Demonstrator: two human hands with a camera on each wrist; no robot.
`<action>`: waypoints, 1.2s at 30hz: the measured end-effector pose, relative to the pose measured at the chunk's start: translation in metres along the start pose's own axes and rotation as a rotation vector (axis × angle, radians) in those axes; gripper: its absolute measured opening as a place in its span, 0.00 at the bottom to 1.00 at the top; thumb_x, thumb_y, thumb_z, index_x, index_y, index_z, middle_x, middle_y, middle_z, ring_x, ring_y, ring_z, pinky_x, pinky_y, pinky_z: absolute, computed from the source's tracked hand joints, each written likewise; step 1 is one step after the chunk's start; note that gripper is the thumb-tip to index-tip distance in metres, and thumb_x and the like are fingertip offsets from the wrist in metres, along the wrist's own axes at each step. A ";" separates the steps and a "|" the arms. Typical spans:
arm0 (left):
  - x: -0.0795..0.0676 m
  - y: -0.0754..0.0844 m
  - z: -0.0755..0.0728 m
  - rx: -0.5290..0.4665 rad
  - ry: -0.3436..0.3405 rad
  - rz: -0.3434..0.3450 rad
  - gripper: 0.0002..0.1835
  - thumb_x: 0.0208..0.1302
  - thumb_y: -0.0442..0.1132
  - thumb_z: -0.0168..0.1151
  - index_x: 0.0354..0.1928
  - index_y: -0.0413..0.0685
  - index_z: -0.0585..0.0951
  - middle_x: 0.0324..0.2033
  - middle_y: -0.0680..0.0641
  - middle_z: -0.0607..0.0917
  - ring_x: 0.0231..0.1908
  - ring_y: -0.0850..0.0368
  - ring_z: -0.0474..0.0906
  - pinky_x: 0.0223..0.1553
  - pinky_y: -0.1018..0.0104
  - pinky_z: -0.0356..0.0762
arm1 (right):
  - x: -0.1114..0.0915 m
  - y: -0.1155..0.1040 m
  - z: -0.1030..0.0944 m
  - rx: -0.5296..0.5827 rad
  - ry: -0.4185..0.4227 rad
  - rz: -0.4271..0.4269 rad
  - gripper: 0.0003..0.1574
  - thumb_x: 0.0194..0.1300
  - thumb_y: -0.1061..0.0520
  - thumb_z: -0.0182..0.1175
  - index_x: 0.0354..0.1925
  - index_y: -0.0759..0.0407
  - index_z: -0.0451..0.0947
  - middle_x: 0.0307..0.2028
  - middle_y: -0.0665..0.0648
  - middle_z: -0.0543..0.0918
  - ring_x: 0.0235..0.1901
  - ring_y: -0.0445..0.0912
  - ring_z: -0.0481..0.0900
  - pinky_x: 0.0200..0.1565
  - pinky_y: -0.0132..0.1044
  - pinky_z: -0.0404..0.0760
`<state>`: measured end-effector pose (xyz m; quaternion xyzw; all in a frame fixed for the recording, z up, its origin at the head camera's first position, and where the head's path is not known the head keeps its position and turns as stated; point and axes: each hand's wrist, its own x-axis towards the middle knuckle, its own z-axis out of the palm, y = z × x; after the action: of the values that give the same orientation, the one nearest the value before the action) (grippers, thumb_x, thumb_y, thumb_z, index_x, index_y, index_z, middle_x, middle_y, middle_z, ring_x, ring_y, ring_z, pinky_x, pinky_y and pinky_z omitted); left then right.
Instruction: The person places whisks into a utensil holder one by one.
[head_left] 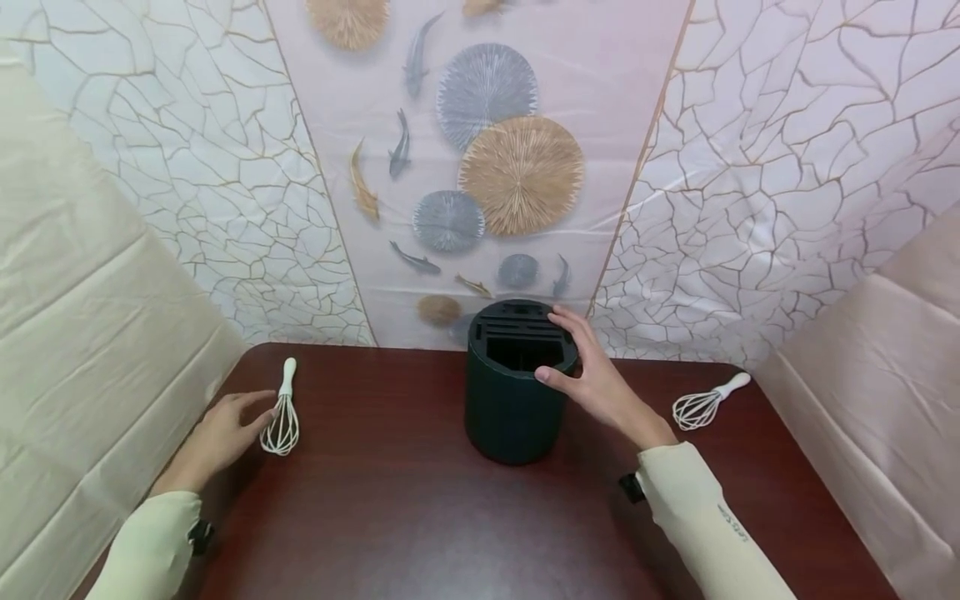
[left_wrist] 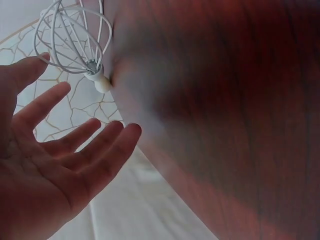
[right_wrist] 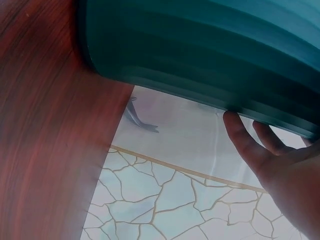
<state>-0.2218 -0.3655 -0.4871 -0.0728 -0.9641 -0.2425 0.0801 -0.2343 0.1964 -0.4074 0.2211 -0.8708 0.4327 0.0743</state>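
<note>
A round, dark green knife holder (head_left: 514, 417) stands upright at the back middle of the table, with slots and a wider compartment in its black top. My right hand (head_left: 596, 379) grips its right side at the rim, thumb at the front and fingers farther back. In the right wrist view, fingertips (right_wrist: 235, 122) touch the holder's wall (right_wrist: 200, 60). At the left lies a white whisk (head_left: 282, 412), handle pointing away. Beside its wires is my left hand (head_left: 225, 433), fingers loosely spread and holding nothing. Whether a fingertip touches the whisk (left_wrist: 75, 40) is unclear.
Another white whisk (head_left: 708, 402) lies near the table's back right corner. The dark red-brown table (head_left: 420, 533) is bordered by a patterned cloth (head_left: 480, 167) behind and beige panels (head_left: 90, 358) at the sides.
</note>
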 end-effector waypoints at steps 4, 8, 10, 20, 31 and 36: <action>-0.002 -0.001 0.004 -0.016 0.025 0.063 0.20 0.77 0.39 0.62 0.64 0.37 0.82 0.60 0.23 0.77 0.53 0.26 0.81 0.53 0.30 0.76 | -0.003 0.001 0.000 0.002 0.003 0.011 0.54 0.72 0.36 0.66 0.84 0.42 0.52 0.84 0.49 0.47 0.82 0.56 0.47 0.69 0.71 0.64; 0.001 -0.009 0.004 0.028 0.048 0.288 0.22 0.65 0.18 0.58 0.59 0.36 0.84 0.60 0.26 0.78 0.58 0.26 0.77 0.54 0.39 0.75 | -0.002 0.001 0.001 0.004 0.015 0.009 0.55 0.71 0.34 0.66 0.84 0.43 0.52 0.84 0.49 0.47 0.82 0.56 0.47 0.72 0.72 0.58; 0.002 -0.013 0.002 0.074 0.037 0.391 0.27 0.59 0.13 0.57 0.58 0.37 0.84 0.60 0.28 0.78 0.58 0.27 0.78 0.54 0.42 0.76 | -0.001 0.001 0.002 0.002 0.015 0.008 0.55 0.71 0.34 0.66 0.84 0.44 0.52 0.84 0.49 0.47 0.82 0.56 0.47 0.72 0.72 0.56; -0.002 -0.007 0.000 0.253 -0.089 0.354 0.29 0.63 0.21 0.63 0.64 0.51 0.83 0.63 0.38 0.81 0.59 0.34 0.79 0.41 0.36 0.83 | -0.001 0.001 0.002 -0.001 -0.003 0.020 0.55 0.70 0.33 0.67 0.84 0.40 0.51 0.84 0.47 0.46 0.82 0.55 0.47 0.72 0.73 0.56; 0.008 -0.005 0.010 0.338 -0.051 0.508 0.34 0.51 0.19 0.69 0.62 0.49 0.85 0.60 0.40 0.85 0.60 0.35 0.79 0.46 0.31 0.80 | -0.003 0.002 -0.001 -0.032 -0.009 0.039 0.57 0.69 0.32 0.67 0.84 0.38 0.49 0.84 0.45 0.46 0.81 0.56 0.51 0.71 0.72 0.60; 0.007 0.000 0.007 0.314 -0.046 0.537 0.36 0.47 0.21 0.76 0.62 0.49 0.85 0.59 0.41 0.85 0.58 0.37 0.81 0.45 0.34 0.81 | -0.005 0.002 0.000 -0.022 -0.016 0.037 0.57 0.70 0.32 0.67 0.84 0.38 0.49 0.84 0.44 0.45 0.81 0.55 0.51 0.71 0.72 0.61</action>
<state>-0.2291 -0.3609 -0.4921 -0.3173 -0.9376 -0.0591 0.1296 -0.2308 0.1992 -0.4101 0.2073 -0.8802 0.4225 0.0619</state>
